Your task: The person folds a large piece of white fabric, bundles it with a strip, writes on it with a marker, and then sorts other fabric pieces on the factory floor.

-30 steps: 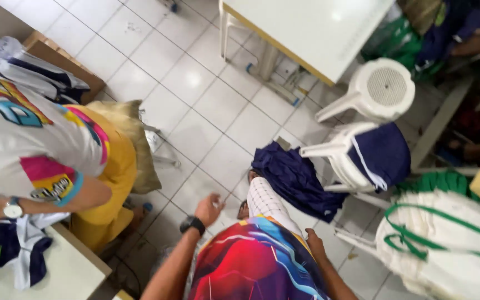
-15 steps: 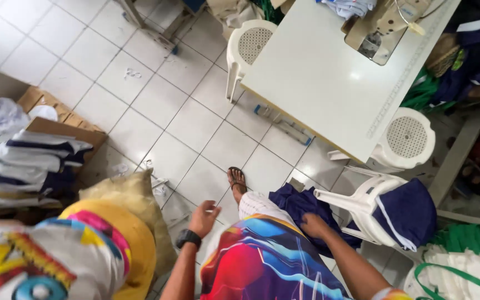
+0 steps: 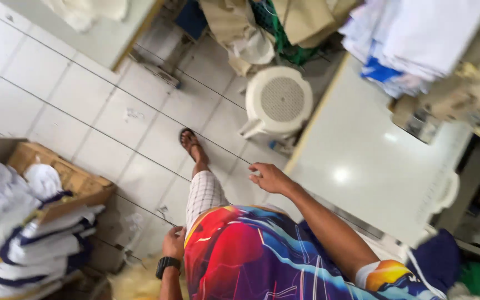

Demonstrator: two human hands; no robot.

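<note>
Right hand (image 3: 270,176) empty beside white table (image 3: 373,166); left hand (image 3: 173,243) at hip

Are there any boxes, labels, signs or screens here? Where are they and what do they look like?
Cardboard box: on the left by the tiled floor, brown, open, with white cloth inside.
Wristwatch: on the left wrist, below the left hand, black; its face is not in view.
No signs or labels can be made out.

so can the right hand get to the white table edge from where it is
Probably yes. The right hand hangs open, just short of the near edge of the white table, and nothing lies between them. The white plastic stool stands further along the edge, clear of that path.
</note>
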